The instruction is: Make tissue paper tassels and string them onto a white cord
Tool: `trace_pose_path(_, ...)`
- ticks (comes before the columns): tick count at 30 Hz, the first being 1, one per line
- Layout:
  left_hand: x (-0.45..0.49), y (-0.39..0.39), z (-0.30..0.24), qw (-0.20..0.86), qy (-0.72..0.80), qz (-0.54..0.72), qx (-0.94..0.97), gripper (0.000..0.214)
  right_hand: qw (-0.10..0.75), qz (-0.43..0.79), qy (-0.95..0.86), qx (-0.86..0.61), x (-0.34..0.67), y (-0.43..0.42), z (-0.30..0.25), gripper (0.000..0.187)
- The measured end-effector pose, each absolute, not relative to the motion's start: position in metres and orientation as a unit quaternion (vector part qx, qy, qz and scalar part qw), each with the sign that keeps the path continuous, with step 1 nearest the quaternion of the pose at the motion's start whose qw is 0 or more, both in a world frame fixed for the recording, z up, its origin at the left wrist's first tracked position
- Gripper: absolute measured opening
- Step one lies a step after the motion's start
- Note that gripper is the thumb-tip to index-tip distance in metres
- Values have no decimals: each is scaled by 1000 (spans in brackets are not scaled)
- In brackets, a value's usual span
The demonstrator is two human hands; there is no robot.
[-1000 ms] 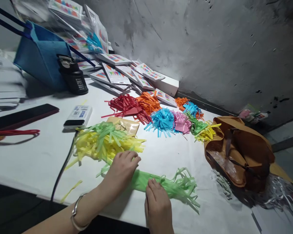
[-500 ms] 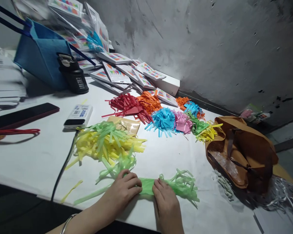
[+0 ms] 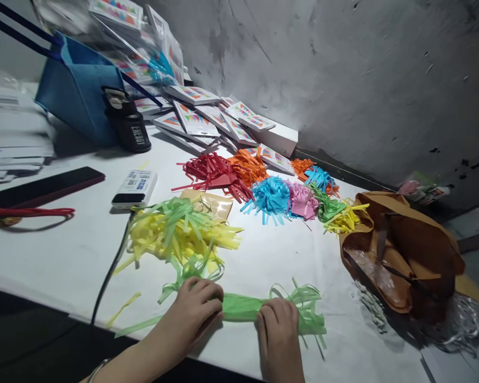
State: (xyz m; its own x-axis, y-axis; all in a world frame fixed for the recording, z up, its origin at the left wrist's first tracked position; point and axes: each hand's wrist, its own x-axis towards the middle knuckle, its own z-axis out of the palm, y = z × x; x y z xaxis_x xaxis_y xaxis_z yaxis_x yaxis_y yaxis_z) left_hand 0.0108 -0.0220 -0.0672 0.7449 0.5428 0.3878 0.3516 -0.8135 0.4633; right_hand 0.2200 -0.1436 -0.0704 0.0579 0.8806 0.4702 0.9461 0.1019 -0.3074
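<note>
A light green tissue paper tassel [image 3: 242, 307] lies across the near part of the white table, its fringed strips spread out at both ends. My left hand [image 3: 201, 306] has its fingers curled over the left part of the uncut middle band. On the right part, my right hand [image 3: 278, 324] closes with bent fingers where the fringe begins. Between the two hands the band is flat and stretched out. Just beyond my left hand lies a pile of yellow tissue fringe [image 3: 199, 236] with green fringe [image 3: 179, 213] on top.
Red [image 3: 211, 170], orange [image 3: 247, 166], blue [image 3: 270, 196] and pink tassels [image 3: 302, 201] lie farther back, before printed packets [image 3: 195, 119]. A brown bag [image 3: 419, 239] stands at right. At left are a black bottle [image 3: 125, 125], a phone [image 3: 43, 186], a white power bank [image 3: 134, 189] and a black cable [image 3: 108, 276].
My hands have moved apart along the green tassel, the left one leftward and the right one rightward. More of the flat middle band shows between them. The view has shifted slightly.
</note>
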Motion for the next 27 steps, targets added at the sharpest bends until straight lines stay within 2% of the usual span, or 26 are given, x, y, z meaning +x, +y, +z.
trace_pose_path(4, 15, -21, -66, 153, 296, 241, 911, 22, 289, -45, -651, -701, 217, -142, -70, 17)
trace_pose_path(12, 35, -11, -45, 101, 363, 105, 920, 26, 206, -104, -597, -768, 210, -126, -74, 20)
trace_pose_path(16, 39, -6, -41, 98, 357, 103, 923, 22, 228, -172, -571, -769, 205, -120, -72, 20)
trace_pose_path(20, 37, -2, -43, 100, 354, 104, 924, 22, 269, -164, -583, -749, 203, -122, -69, 17)
trace_pose_path(23, 31, -2, -49, 114, 334, 133, 926, 19, 290, -144, -600, -732, 207, -128, -72, 18)
trace_pose_path(25, 27, -3, -53, 132, 299, 202, 923, 18, 299, -137, -623, -710, 210, -133, -74, 22)
trace_pose_path(27, 23, -6, -56, 153, 251, 279, 914, 15, 312, -123, -652, -680, 212, -137, -73, 15)
